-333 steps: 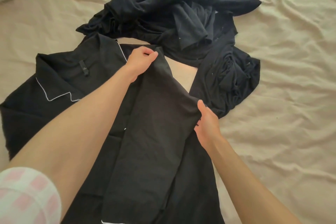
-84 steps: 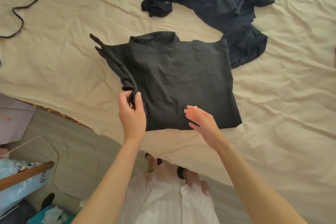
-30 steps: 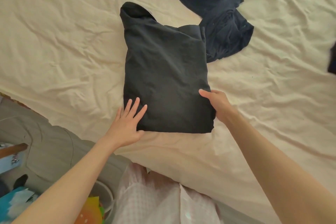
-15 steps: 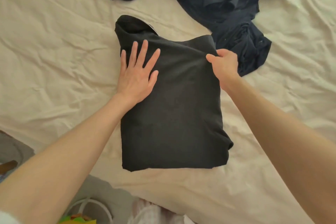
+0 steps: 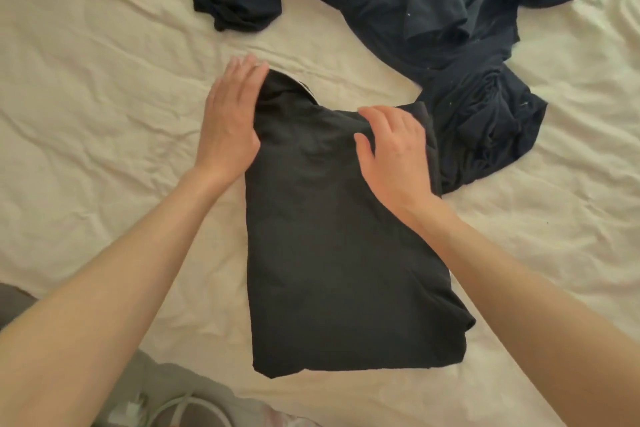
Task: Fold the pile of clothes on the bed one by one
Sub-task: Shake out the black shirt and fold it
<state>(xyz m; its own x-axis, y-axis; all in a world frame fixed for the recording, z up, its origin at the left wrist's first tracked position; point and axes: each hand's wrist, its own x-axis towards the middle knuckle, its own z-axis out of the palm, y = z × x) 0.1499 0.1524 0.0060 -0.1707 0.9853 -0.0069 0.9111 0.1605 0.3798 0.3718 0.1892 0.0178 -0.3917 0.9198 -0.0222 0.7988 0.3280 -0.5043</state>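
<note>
Left hand (image 5: 230, 121) flat, fingers straight and together, pressed against the far left edge of the folded black garment (image 5: 346, 253). Right hand (image 5: 393, 152) on the garment's far right part, fingers bent down onto the cloth, thumb spread; actual pinch cannot be told. Garment at frame centre on the cream bedsheet (image 5: 86, 97), long axis from 6 to 12 o'clock, collar end toward 12. Pile of dark clothes (image 5: 433, 10) at 1 o'clock, touching the garment's far right corner.

1 folded black garment (image 5: 343, 270); 1 heap of dark clothes (image 5: 433, 10); 2 hands, left (image 5: 230, 121) and right (image 5: 394, 152); 1 bed sheet (image 5: 86, 80)
</note>
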